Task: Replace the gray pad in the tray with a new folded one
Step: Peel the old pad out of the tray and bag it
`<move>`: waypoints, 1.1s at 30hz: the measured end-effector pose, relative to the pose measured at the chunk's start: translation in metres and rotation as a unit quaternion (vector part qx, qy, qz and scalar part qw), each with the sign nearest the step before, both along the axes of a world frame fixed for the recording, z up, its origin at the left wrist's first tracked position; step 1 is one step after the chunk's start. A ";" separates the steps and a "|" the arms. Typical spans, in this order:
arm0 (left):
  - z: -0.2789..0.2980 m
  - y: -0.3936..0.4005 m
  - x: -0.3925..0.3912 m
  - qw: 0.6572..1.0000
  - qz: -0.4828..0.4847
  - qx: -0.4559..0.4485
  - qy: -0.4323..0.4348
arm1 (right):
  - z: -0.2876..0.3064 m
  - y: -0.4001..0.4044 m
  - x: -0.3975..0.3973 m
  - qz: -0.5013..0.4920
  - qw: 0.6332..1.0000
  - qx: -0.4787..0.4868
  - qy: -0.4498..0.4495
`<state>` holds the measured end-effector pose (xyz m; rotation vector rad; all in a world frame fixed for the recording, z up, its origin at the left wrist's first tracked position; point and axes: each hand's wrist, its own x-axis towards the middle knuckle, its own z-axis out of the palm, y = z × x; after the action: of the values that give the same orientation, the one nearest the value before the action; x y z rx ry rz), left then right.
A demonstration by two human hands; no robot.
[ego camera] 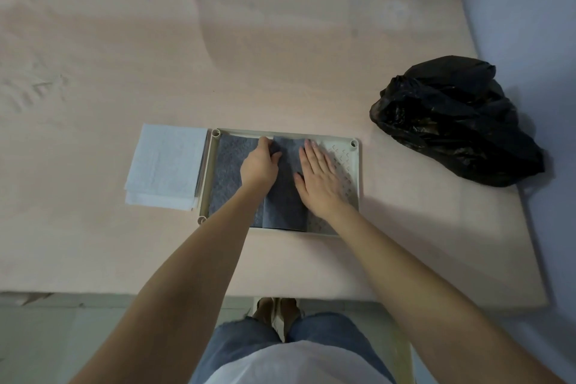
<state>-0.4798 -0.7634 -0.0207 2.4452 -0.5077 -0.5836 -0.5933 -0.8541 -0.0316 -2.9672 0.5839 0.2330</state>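
A cream plastic tray (356,165) lies in the middle of the table. A gray pad (226,171) lies in it, its right part folded over toward the middle, so the tray's patterned bottom shows at the right. My left hand (260,162) has its fingers curled on the folded gray layer near the tray's far edge. My right hand (319,179) lies flat with straight fingers, pressing on the folded part. A stack of white folded pads (165,167) sits just left of the tray.
A crumpled black plastic bag (452,120) lies at the table's right edge. The pinkish table (280,40) stretches far beyond the tray. My legs and feet show below the near edge.
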 end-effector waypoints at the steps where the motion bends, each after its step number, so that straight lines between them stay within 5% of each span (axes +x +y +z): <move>1: 0.000 -0.001 -0.001 1.000 0.002 0.001 -0.002 | -0.002 -0.001 -0.001 0.004 1.000 -0.009 0.004; 14: 0.002 -0.006 -0.009 0.996 -0.037 0.042 -0.068 | -0.013 0.006 0.001 -0.034 0.998 -0.034 0.031; 19: -0.005 0.003 -0.013 0.920 -0.232 0.140 -0.284 | -0.020 0.005 0.001 -0.030 0.998 -0.048 0.032; 22: -0.016 0.006 -0.016 0.898 -0.327 0.154 -0.250 | -0.022 0.004 0.000 -0.012 0.997 -0.052 0.047; 33: -0.030 0.010 -0.019 0.920 -0.285 0.140 -0.227 | -0.003 -0.025 -0.006 0.114 0.989 -0.092 0.029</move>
<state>-0.4993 -0.7530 -0.0508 2.7052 -1.4493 -0.3115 -0.5994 -0.8790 -0.0347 -3.2173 0.2836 0.3015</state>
